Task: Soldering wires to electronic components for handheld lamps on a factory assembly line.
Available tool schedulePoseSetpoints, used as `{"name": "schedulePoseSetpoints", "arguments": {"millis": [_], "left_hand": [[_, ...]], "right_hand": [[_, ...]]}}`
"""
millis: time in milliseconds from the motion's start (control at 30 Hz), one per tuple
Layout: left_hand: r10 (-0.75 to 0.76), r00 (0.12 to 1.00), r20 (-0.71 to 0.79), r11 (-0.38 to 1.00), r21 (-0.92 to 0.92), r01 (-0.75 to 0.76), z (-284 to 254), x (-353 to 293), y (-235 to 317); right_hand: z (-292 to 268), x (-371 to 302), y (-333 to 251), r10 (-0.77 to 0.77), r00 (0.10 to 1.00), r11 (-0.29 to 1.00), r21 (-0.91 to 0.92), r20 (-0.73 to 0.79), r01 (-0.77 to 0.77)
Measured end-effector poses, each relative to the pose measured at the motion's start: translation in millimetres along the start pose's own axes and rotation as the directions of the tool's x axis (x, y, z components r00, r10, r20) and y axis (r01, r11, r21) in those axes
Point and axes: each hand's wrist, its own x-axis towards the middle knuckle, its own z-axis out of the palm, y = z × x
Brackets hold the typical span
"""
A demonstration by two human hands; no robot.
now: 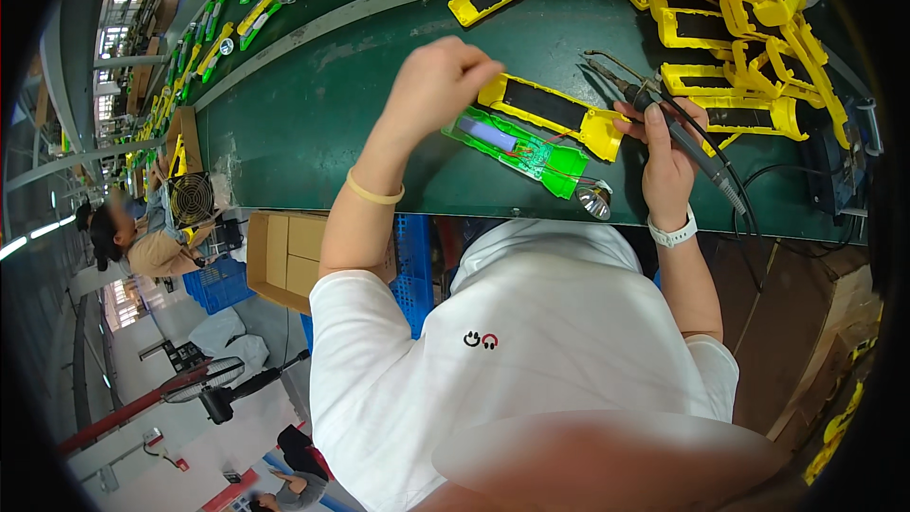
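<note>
A factory floor with a fan [191, 199] and cardboard boxes [284, 252] surrounds a green workbench [313, 147], where a worker in a white shirt [559, 322] sits at its edge. The right hand [668, 156], a white watch [672, 230] on its wrist, holds a black soldering iron [682, 137], its tip angled up and to the left, fingers beside the near yellow case [597, 133]. The left hand [444, 81], above that case's left end, has its fingers curled in narrow; whether they pinch anything cannot be told. Between worker and case lies an opened green shell [559, 180], holding a purple battery [487, 135], with a round lamp [594, 199] at its right end. More yellow cases [697, 28] lie piled at the upper right.
</note>
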Motion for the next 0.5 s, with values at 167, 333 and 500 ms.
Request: {"name": "schedulePoseSetpoints", "arguments": {"millis": [167,333,500], "left_hand": [[0.421,0.905,-0.069,0.901,0.151,-0.408,13,8,-4],[0.664,0.743,-0.077,0.737,0.233,-0.635,6,6,-12],[0.602,0.793,0.092,0.797,-0.011,-0.604,-1,-48,-5]], "right_hand": [[2,1,0,-0.005,1.000,1.000,-0.004,-0.003,0.005],[-8,1,7,-0.194,0.978,0.969,-0.173,-0.081,0.178],[-12,4,7,-0.258,0.958,0.965,-0.084,-0.123,0.249]]}}
